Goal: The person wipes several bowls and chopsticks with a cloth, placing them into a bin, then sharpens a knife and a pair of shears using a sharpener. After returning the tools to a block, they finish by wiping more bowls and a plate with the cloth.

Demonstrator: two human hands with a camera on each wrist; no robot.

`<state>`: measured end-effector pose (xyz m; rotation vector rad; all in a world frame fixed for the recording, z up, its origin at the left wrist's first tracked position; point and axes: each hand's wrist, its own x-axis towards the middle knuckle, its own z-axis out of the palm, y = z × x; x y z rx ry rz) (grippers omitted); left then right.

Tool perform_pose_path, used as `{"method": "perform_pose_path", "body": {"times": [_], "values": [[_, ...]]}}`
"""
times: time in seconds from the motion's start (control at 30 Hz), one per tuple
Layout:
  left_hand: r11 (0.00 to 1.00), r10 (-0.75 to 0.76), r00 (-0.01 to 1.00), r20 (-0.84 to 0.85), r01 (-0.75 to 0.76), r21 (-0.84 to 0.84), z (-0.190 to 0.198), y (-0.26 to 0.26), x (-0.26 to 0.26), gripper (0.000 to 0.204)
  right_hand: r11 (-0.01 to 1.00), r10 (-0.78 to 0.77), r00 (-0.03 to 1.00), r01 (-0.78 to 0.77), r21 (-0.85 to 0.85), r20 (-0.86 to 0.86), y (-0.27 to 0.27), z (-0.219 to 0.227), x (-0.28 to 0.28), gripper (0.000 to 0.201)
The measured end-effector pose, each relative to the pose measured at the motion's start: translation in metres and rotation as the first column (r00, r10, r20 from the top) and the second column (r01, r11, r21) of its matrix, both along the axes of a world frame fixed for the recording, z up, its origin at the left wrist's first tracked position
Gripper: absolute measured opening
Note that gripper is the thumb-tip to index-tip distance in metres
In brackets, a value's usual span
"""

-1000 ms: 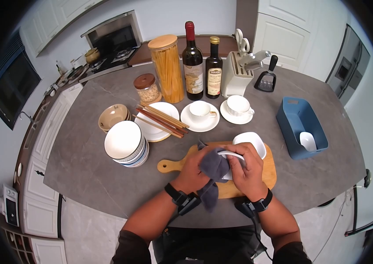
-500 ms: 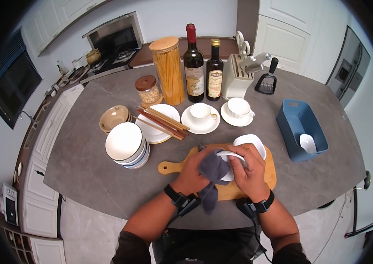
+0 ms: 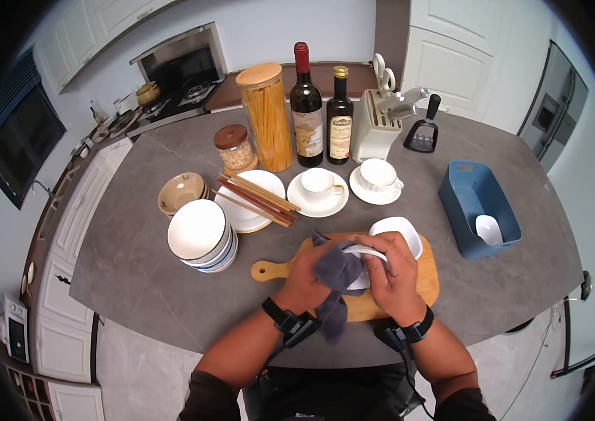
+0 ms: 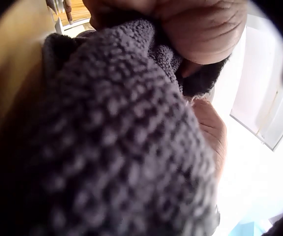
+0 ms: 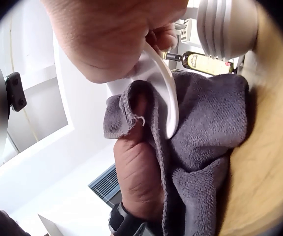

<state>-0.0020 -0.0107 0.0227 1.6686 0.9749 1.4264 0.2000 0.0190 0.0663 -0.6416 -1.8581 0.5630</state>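
Note:
Over the wooden cutting board [image 3: 425,284], my right hand [image 3: 397,279] grips a small white bowl [image 5: 168,101] by its rim, the bowl tipped on its side. A dark grey towel [image 3: 338,266] is bunched in my left hand [image 3: 302,284], whose fingers press it against the bowl. In the right wrist view the left thumb lies under a fold of cloth at the bowl's edge, and the towel's loose end hangs down over the board. Cloth fills most of the left wrist view. Another white bowl [image 3: 404,228] sits on the board just behind the right hand.
A blue bin [image 3: 462,224] with a small white bowl [image 3: 488,229] inside stands right. Stacked bowls [image 3: 199,231] and a plate [image 3: 248,221] bearing chopsticks [image 3: 259,196] are left. Behind stand two cups on saucers, a pasta jar [image 3: 267,119], two bottles and a knife block [image 3: 374,130].
The towel and the held bowl have shifted slightly left and turned a little between my hands. Both hands keep their hold; the head view has tilted slightly.

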Motion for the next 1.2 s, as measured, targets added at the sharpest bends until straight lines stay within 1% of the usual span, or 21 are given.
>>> {"method": "perform_pose_path", "body": {"times": [0.07, 0.13, 0.17, 0.23, 0.3, 0.47, 0.53, 0.57, 0.6, 0.63, 0.67, 0.73, 0.8, 0.87, 0.93, 0.97, 1.03, 1.07, 1.13, 1.17, 1.2], "values": [[0.999, 0.012, 1.0, -0.024, -0.011, 0.033, 0.003, -0.001, 0.003, 0.047, 1.0, 0.001, 1.0, -0.001, 0.003, -0.004, -0.001, -0.001, -0.001, 0.03], [0.998, 0.064, 0.995, 0.079, -0.064, -0.004, 0.006, -0.002, 0.011, 0.039, 0.995, -0.07, 0.997, 0.072, 0.062, -0.043, -0.004, -0.001, -0.002, 0.027], [0.999, 0.045, 0.996, 0.079, -0.045, -0.003, 0.005, -0.002, 0.012, 0.039, 0.994, -0.088, 0.995, 0.091, 0.063, -0.044, -0.003, -0.001, -0.002, 0.027], [0.996, 0.009, 0.998, 0.068, -0.003, -0.089, -0.002, -0.006, 0.012, 0.039, 0.987, -0.151, 0.98, 0.157, 0.038, -0.127, -0.001, -0.002, -0.001, 0.024], [0.997, -0.012, 0.999, 0.041, 0.015, -0.074, -0.01, -0.008, 0.011, 0.035, 0.984, -0.168, 0.974, 0.176, 0.04, -0.148, -0.001, -0.005, -0.001, 0.023], [0.999, 0.014, 0.999, 0.041, -0.013, -0.03, 0.005, -0.009, 0.018, 0.025, 0.974, -0.192, 0.962, 0.21, 0.08, -0.192, 0.004, -0.001, 0.002, 0.021], [1.0, -0.002, 1.0, -0.025, 0.002, -0.003, 0.001, -0.006, 0.014, 0.024, 0.962, -0.231, 0.957, 0.251, 0.104, -0.177, 0.016, 0.006, 0.01, 0.02], [1.0, -0.007, 1.0, -0.02, 0.007, -0.002, -0.005, -0.005, 0.013, 0.024, 0.958, -0.28, 0.942, 0.285, 0.003, -0.187, 0.021, 0.011, 0.015, 0.021], [1.0, 0.013, 0.999, 0.049, -0.013, 0.002, -0.013, -0.003, 0.012, 0.024, 0.943, -0.331, 0.924, 0.317, -0.101, -0.191, 0.027, 0.016, 0.023, 0.022], [0.999, 0.034, 0.992, 0.119, -0.035, 0.005, -0.018, -0.002, 0.011, 0.023, 0.941, -0.339, 0.924, 0.331, -0.073, -0.176, 0.036, 0.023, 0.035, 0.024], [1.0, 0.029, 0.992, 0.126, -0.029, 0.002, -0.017, -0.002, 0.01, 0.023, 0.938, -0.347, 0.924, 0.344, -0.046, -0.159, 0.047, 0.031, 0.049, 0.027], [0.999, 0.049, 0.992, 0.117, -0.047, -0.014, -0.014, 0.002, 0.008, 0.023, 0.928, -0.372, 0.913, 0.36, -0.098, -0.17, 0.068, 0.046, 0.08, 0.024], [0.997, 0.082, 0.992, 0.092, -0.082, 0.0, -0.021, 0.005, 0.006, 0.023, 0.913, -0.406, 0.906, 0.4, -0.077, -0.122, 0.107, 0.051, 0.126, 0.023], [0.993, 0.114, 0.992, 0.061, -0.115, 0.017, -0.024, 0.007, 0.005, 0.023, 0.831, -0.528, 0.83, 0.548, -0.094, 0.18, 0.147, 0.057, 0.188, 0.027], [0.994, 0.105, 0.992, 0.074, -0.108, 0.032, -0.024, 0.008, 0.004, 0.022, 0.768, -0.621, 0.674, 0.626, 0.137, 0.399, 0.176, 0.06, 0.238, 0.03], [0.994, 0.104, 0.991, 0.079, -0.107, 0.033, -0.022, 0.008, 0.005, 0.022, 0.767, -0.622, 0.672, 0.626, 0.141, 0.402, 0.187, 0.058, 0.259, 0.03], [0.994, 0.096, 0.993, 0.063, -0.1, 0.05, -0.019, 0.007, 0.005, 0.02, 0.688, -0.652, 0.44, 0.685, 0.239, 0.618, 0.196, 0.058, 0.283, 0.033], [0.994, 0.095, 0.993, 0.064, -0.099, 0.052, -0.018, 0.006, 0.006, 0.02, 0.687, -0.654, 0.438, 0.685, 0.241, 0.617, 0.195, 0.058, 0.287, 0.033], [0.993, 0.094, 0.993, 0.073, -0.099, 0.059, -0.016, 0.006, 0.005, 0.019, 0.599, -0.5, 0.377, 0.801, -0.003, 0.779, 0.191, 0.055, 0.293, 0.037], [0.993, 0.096, 0.993, 0.073, -0.1, 0.063, -0.014, 0.006, 0.005, 0.019, 0.601, -0.503, 0.379, 0.8, -0.001, 0.777, 0.19, 0.054, 0.294, 0.037], [0.994, 0.087, 0.993, 0.085, -0.093, 0.063, -0.013, 0.006, 0.006, 0.019, 0.568, -0.466, 0.384, 0.821, -0.064, 0.797, 0.189, 0.05, 0.295, 0.039]]}}
